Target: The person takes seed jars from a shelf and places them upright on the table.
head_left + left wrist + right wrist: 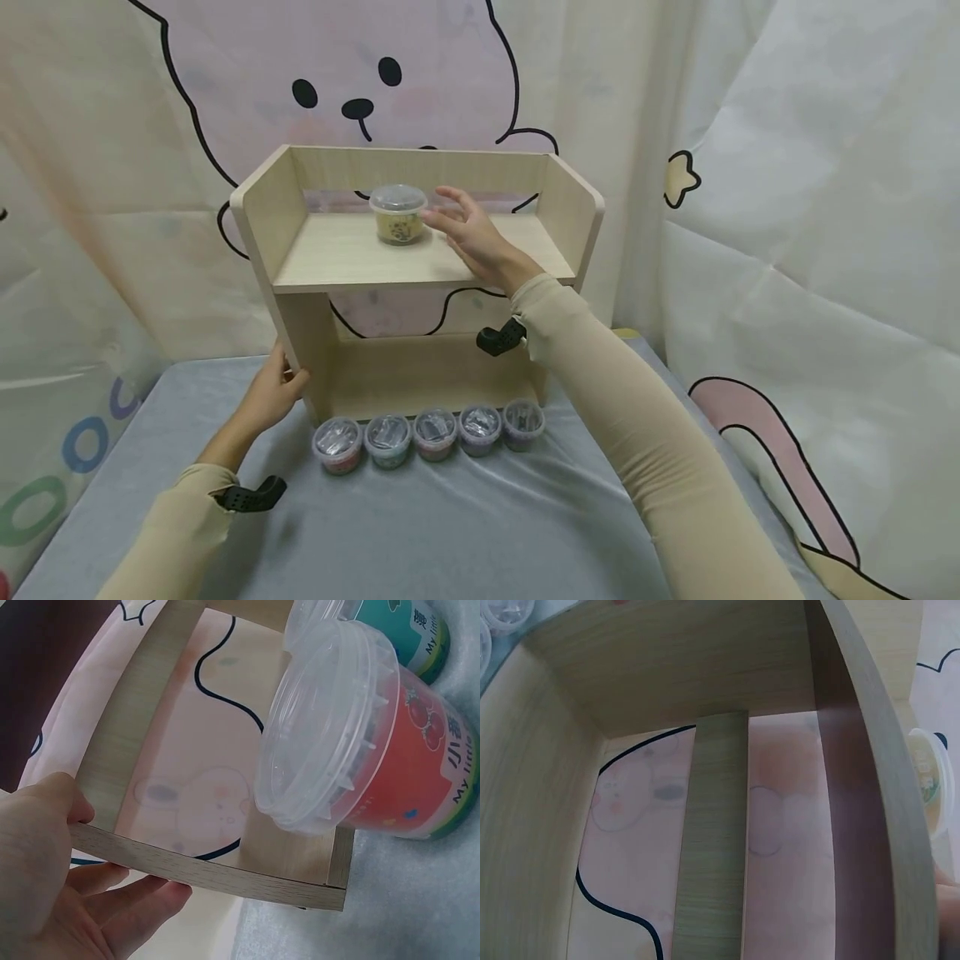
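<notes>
A wooden two-tier shelf (420, 283) stands on the cloth-covered table. My left hand (266, 396) grips the edge of its left side panel (217, 881), thumb on one side and fingers on the other. On the upper board sits a lidded tub with yellow contents (400, 223). My right hand (476, 237) is just right of this tub, fingers loosely extended and fingertips close to its side. In the right wrist view only a sliver of that hand shows beside the yellow tub (930, 780), past the board's edge.
Several lidded tubs line up before the shelf's base, with a red tub (337, 446) at the left end and a teal tub (387, 442) beside it. Grey-blue cloth (450, 533) covers the table. Printed curtains (810, 208) hang behind and to the right.
</notes>
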